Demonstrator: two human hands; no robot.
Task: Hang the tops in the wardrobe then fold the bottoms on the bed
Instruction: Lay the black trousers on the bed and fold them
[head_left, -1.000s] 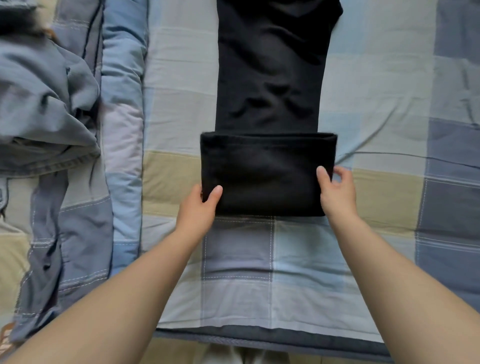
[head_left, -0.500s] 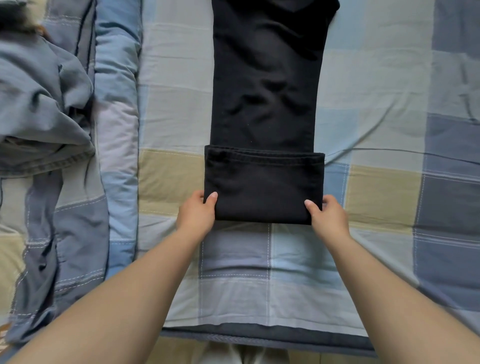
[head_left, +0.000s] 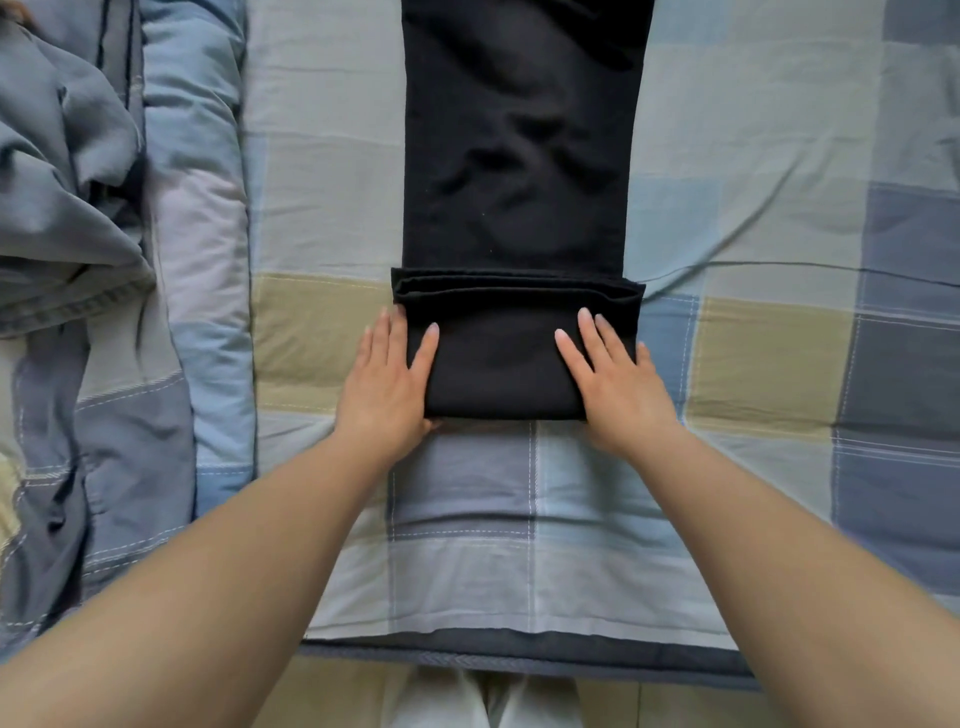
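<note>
checked quilt (head_left: 769, 364) | rolled blue duvet (head_left: 202, 249) | floor (head_left: 337, 696)

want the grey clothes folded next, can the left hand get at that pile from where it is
Probably yes. The left hand lies flat on the folded black trousers, holding nothing, and only bare quilt lies between it and the grey pile to the left. It looks like a sideways stretch, perhaps with a lean.

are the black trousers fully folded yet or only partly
Partly: the near end of the black trousers is folded into a bundle under both hands; the rest lies flat.
</note>
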